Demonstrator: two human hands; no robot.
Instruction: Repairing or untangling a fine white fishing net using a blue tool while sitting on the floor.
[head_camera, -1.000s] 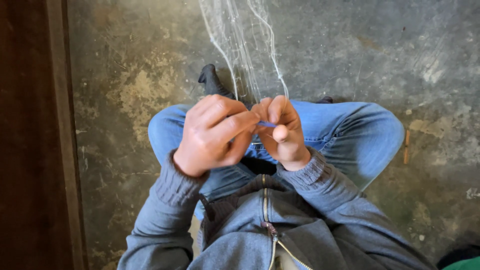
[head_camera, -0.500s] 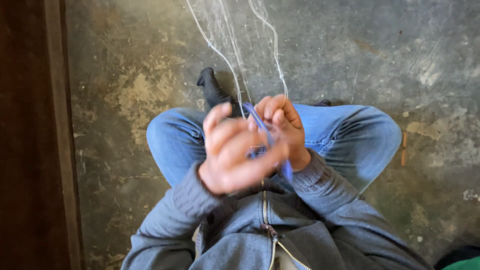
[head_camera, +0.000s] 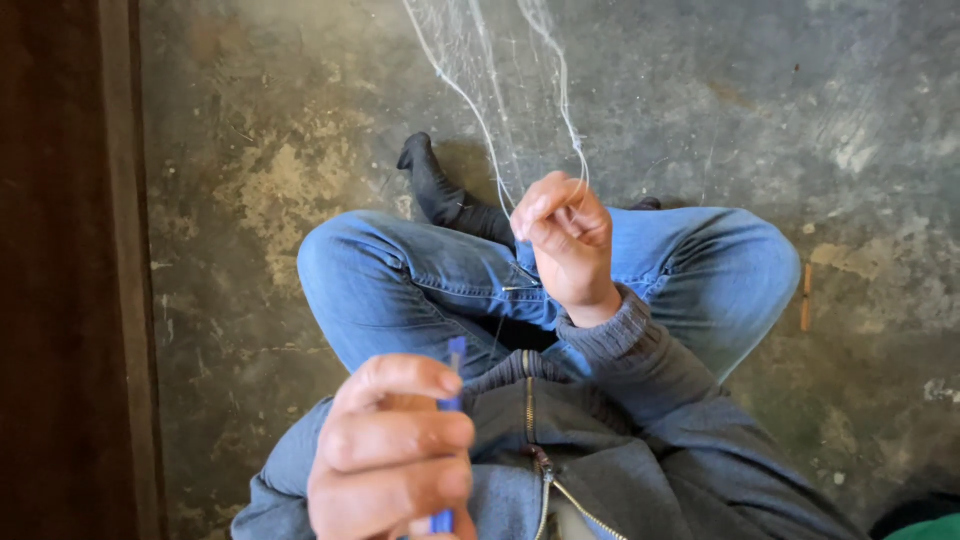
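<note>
left hand (head_camera: 395, 455) clenched on blue netting needle (head_camera: 452, 400), upright, near chest | right hand (head_camera: 562, 240) pinching white net (head_camera: 500, 90) over knees | net ahead of needle, right hand nearer

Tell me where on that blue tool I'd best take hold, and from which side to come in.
Grip the blue tool on the short stretch standing above the left hand, coming down from the top. That hand's fist covers the middle, and only a small blue tip shows below, so the upper end looks like the freest part. The right hand pinches the white net strands, well apart.
</note>
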